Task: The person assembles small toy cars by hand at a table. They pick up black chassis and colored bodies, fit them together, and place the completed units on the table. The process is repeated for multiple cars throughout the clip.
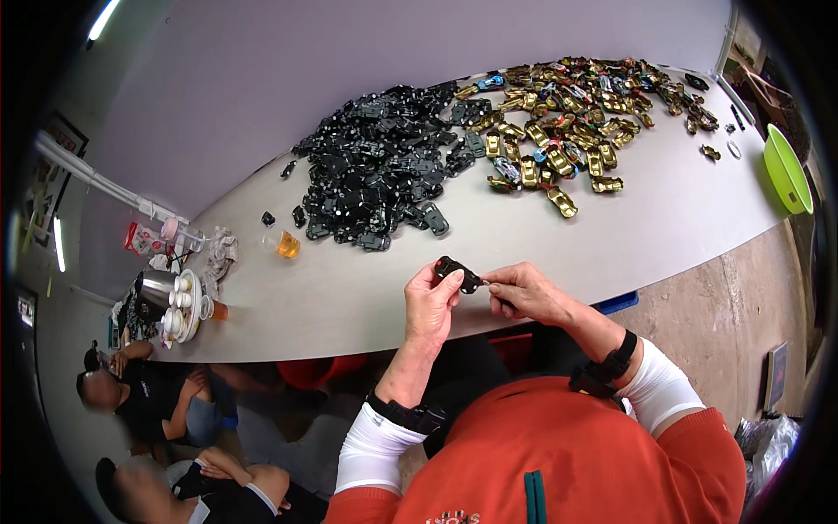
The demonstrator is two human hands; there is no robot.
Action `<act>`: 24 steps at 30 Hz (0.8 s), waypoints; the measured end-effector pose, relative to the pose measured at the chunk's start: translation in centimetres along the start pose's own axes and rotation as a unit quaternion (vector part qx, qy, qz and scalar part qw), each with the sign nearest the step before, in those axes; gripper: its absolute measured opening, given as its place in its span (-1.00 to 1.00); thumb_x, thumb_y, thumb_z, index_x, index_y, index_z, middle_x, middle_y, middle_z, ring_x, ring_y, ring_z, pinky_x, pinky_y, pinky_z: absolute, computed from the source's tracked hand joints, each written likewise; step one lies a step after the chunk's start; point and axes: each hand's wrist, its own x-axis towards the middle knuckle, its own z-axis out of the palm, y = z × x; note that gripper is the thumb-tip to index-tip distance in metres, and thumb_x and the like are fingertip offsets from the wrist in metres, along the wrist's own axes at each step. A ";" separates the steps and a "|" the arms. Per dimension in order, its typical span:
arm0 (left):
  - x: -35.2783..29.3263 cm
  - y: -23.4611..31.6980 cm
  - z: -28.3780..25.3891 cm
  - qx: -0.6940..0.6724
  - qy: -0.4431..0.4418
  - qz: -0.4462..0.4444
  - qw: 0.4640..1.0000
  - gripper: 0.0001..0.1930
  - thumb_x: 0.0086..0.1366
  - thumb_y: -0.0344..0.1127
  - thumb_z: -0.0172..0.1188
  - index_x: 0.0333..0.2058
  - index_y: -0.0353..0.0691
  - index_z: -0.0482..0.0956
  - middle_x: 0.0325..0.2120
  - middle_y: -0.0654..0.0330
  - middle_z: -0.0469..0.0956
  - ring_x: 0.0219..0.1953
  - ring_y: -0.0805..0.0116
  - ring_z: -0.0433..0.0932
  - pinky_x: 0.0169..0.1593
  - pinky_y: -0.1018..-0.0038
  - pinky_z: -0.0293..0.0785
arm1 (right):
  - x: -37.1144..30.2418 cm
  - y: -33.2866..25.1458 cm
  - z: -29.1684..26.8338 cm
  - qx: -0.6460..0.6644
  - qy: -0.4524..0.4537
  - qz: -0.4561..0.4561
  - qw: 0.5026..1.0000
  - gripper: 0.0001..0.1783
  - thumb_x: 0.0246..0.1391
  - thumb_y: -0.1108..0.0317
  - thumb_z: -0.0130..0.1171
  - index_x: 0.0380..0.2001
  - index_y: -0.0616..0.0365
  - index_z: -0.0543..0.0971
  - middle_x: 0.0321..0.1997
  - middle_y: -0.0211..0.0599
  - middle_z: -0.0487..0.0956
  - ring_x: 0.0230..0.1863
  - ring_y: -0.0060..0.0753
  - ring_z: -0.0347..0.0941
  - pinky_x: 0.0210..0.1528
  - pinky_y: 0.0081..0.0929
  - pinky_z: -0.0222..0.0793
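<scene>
You are holding a black toy car piece [457, 273] in your left hand [431, 304], above the near part of the pale grey table [602, 262] and in front of your body. Your left thumb and fingers are clamping on its left end, the thumb lying against the near side. The piece is looking compact and longish, with rounded ends and a nearly uniform dark body; a few small pale spots are showing along its edges, and its finer detail is too small to make out. It is sitting at a tilt, its right end pointing lower than its left.

Your right hand [531, 293] is coming in from the other side, its thumb and fingers closing together around a slim dark tool [506, 303]. The tool's thin tip is pointing at the right end of the piece; whether it is touching, you cannot tell from this view.

Beyond your hands, a heap of black car pieces [367, 166] is spreading over the table, matching yours in colour. To its right, a looser heap of mostly gold toy cars [567, 122] is lying, some showing blue and red. A clear cup of amber liquid [287, 244] is standing just left of the black heap.
</scene>
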 end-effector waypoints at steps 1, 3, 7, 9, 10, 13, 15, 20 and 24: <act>-0.4 0.0 0.4 0.009 0.007 0.003 1.000 -0.85 0.12 -0.52 0.15 -0.29 -0.30 0.47 -0.48 0.31 0.45 -0.52 0.62 0.39 -0.50 0.72 0.34 | -0.2 0.0 -0.3 -0.001 0.005 -0.001 1.000 -0.64 0.18 0.43 -0.16 0.05 0.18 0.38 -0.60 -0.48 0.44 -0.65 -0.76 0.24 -0.63 -0.78 0.19; -0.6 -0.5 -0.6 0.069 -0.032 0.011 0.997 -0.85 0.18 -0.47 0.09 -0.24 -0.30 0.46 -0.43 0.25 0.48 -0.44 0.53 0.46 -0.37 0.58 0.48 | -0.3 -0.2 -0.9 -0.002 0.016 -0.004 1.000 -0.62 0.17 0.44 -0.16 0.07 0.17 0.36 -0.60 -0.47 0.44 -0.64 -0.75 0.24 -0.62 -0.77 0.20; -1.6 -0.1 0.6 0.104 -0.108 -0.060 0.987 -0.88 0.18 -0.53 0.05 -0.27 -0.35 0.47 -0.41 0.30 0.38 -0.43 0.58 0.42 -0.38 0.63 0.45 | -0.5 -1.0 -1.1 -0.057 -0.001 -0.063 0.996 -0.57 0.11 0.47 -0.10 0.09 0.22 0.33 -0.63 -0.39 0.47 -0.66 -0.70 0.27 -0.64 -0.65 0.23; -1.6 -0.1 0.6 0.123 -0.122 -0.058 0.983 -0.89 0.18 -0.54 0.04 -0.29 -0.36 0.47 -0.40 0.31 0.35 -0.43 0.58 0.40 -0.39 0.63 0.44 | -0.5 -1.0 -0.7 -0.074 -0.002 -0.065 0.995 -0.58 0.10 0.49 -0.10 0.08 0.20 0.35 -0.64 -0.40 0.47 -0.66 -0.70 0.28 -0.64 -0.64 0.23; -1.6 -0.2 0.6 0.132 -0.127 -0.056 0.982 -0.89 0.19 -0.55 0.03 -0.30 -0.36 0.48 -0.40 0.31 0.33 -0.43 0.58 0.39 -0.40 0.63 0.43 | -0.4 -0.9 -0.6 -0.084 -0.004 -0.065 0.994 -0.58 0.10 0.49 -0.10 0.07 0.19 0.36 -0.65 -0.41 0.47 -0.66 -0.70 0.29 -0.65 -0.64 0.24; -1.5 -0.3 1.2 0.144 -0.142 -0.060 0.978 -0.91 0.19 -0.55 0.02 -0.35 -0.35 0.49 -0.42 0.32 0.30 -0.45 0.58 0.35 -0.41 0.62 0.39 | -0.7 -0.6 -0.9 -0.048 -0.001 -0.056 0.997 -0.60 0.11 0.51 -0.10 0.04 0.12 0.40 -0.64 -0.45 0.46 -0.68 -0.73 0.26 -0.65 -0.69 0.23; -1.5 -0.3 1.3 0.149 -0.146 -0.068 0.976 -0.92 0.19 -0.54 0.02 -0.36 -0.35 0.50 -0.43 0.32 0.29 -0.46 0.58 0.34 -0.41 0.62 0.38 | -0.8 -0.4 -1.0 -0.030 -0.002 -0.049 0.998 -0.61 0.11 0.52 -0.10 0.04 0.11 0.42 -0.63 -0.47 0.46 -0.68 -0.75 0.24 -0.66 -0.71 0.22; -2.0 -0.2 1.8 0.155 -0.145 -0.070 0.975 -0.93 0.20 -0.52 0.02 -0.38 -0.31 0.48 -0.46 0.34 0.31 -0.48 0.60 0.33 -0.43 0.63 0.36 | -1.2 -0.7 -1.0 -0.078 0.019 -0.067 0.995 -0.66 0.11 0.52 -0.08 -0.03 0.11 0.48 -0.64 -0.46 0.47 -0.68 -0.75 0.27 -0.66 -0.70 0.22; -2.4 0.1 2.3 0.158 -0.124 -0.115 0.973 -0.96 0.21 -0.48 0.02 -0.38 -0.26 0.44 -0.52 0.34 0.36 -0.52 0.61 0.34 -0.48 0.65 0.35 | -1.6 -0.7 -0.9 -0.110 0.039 -0.065 0.991 -0.67 0.11 0.52 -0.07 -0.06 0.09 0.50 -0.64 -0.46 0.47 -0.68 -0.74 0.27 -0.65 -0.69 0.24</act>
